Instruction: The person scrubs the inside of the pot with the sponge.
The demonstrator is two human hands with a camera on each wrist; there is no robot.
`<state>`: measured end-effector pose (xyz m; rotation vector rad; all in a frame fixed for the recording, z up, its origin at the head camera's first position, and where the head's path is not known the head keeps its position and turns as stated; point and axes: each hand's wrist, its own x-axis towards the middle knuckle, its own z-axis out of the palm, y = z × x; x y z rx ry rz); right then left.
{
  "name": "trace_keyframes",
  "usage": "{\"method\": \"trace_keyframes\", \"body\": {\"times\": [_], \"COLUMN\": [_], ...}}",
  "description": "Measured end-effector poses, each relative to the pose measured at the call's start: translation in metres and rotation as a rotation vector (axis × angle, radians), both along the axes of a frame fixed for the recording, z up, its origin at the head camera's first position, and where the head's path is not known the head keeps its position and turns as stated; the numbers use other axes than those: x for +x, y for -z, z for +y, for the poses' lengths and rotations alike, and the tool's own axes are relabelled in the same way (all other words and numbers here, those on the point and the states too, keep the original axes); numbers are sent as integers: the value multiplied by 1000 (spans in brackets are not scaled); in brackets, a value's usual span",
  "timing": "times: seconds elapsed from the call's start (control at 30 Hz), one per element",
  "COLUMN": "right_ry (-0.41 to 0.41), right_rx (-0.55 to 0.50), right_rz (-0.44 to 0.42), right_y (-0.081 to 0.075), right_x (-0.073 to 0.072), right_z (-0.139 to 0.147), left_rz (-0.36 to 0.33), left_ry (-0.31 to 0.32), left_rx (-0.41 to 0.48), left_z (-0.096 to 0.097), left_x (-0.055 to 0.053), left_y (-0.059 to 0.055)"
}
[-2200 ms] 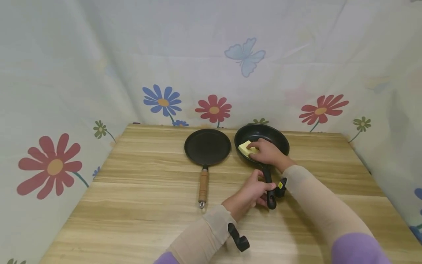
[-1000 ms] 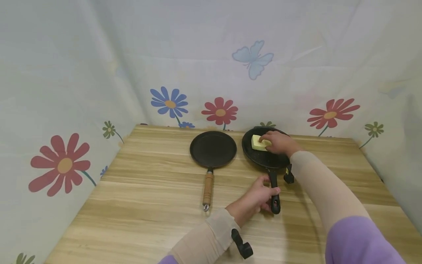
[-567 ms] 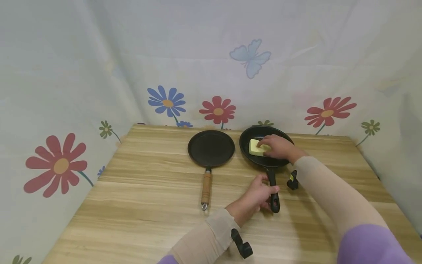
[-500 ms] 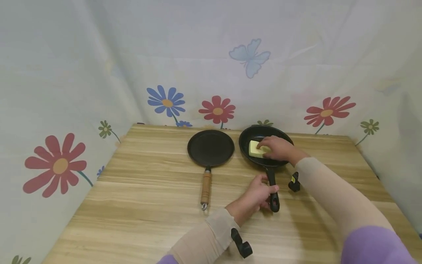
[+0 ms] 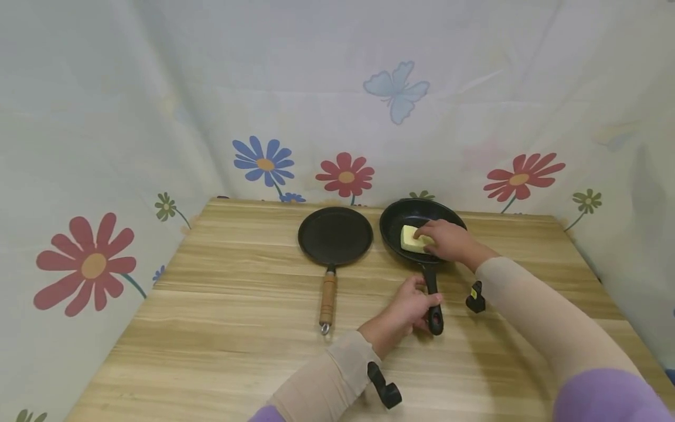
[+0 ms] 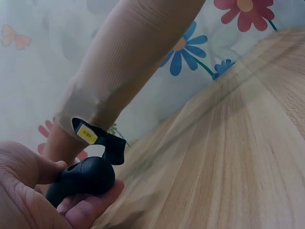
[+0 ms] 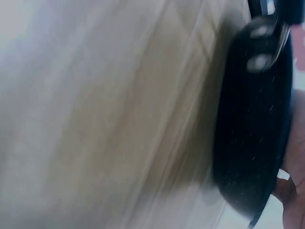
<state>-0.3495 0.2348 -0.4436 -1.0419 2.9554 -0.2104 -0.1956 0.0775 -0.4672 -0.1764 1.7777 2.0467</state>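
Observation:
A deep black frying pan (image 5: 396, 214) lies near the back of the wooden table. My left hand (image 5: 402, 309) grips its handle (image 5: 430, 280), thumb on top and fingers underneath; the left wrist view shows the rounded handle end (image 6: 95, 175) held there. Inside the pan, my right hand (image 5: 449, 240) pinches a pale yellow sponge (image 5: 409, 238) against the lower middle of the cooking surface. From the right wrist, the pan's dark outer side (image 7: 250, 124) fills the right edge, and part of my right hand (image 7: 294, 157) shows beyond the rim.
Left of the frying pan lies a flat black crepe pan (image 5: 335, 235) with a wooden handle (image 5: 328, 298). A flower-printed cloth (image 5: 432, 135) hangs behind the wooden table (image 5: 227, 293) and along its sides.
The sponge has wiped about inside the frying pan, from its left side up and then back to the lower middle. The pan has tilted and levelled; the left hand has kept its hold.

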Motion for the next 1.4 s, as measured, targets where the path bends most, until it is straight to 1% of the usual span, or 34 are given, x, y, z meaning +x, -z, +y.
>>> {"method": "trace_keyframes", "body": {"times": [0.07,0.13,0.23,0.43,0.53,0.6,0.67,0.77,0.97,1.17,1.27,1.4], "right_ry": [36,56,61,96,109,103,90,45,-32,-99,-117,-105], "right_rx": [13,15,23,51,54,47,37,16,-11,-29,-20,-14], "right_rz": [31,55,71,52,34,26,18,18,-9,-41,-38,-36], "right_y": [2,4,6,8,8,7,6,3,-1,-8,-8,-7], "right_x": [-5,-10,-18,-35,-38,-38,-36,-31,-13,2,5,4], "right_z": [2,3,4,3,2,3,3,5,8,6,6,6], "left_rz": [-2,-3,-6,-4,-7,-9,-9,-6,-11,-16,-11,1], "left_ry": [14,27,23,9,9,5,-1,-1,12,-5,-4,6], "left_rx": [-8,-20,-30,-43,-45,-49,-50,-46,-24,-12,-27,-49], "left_z": [-1,-1,-1,-1,0,-1,-1,-2,-2,-3,-2,0], "left_x": [0,0,1,2,3,3,3,3,0,-2,-2,0], "left_y": [0,-1,-2,-3,-4,-5,-6,-6,-3,-3,-4,-3]}}
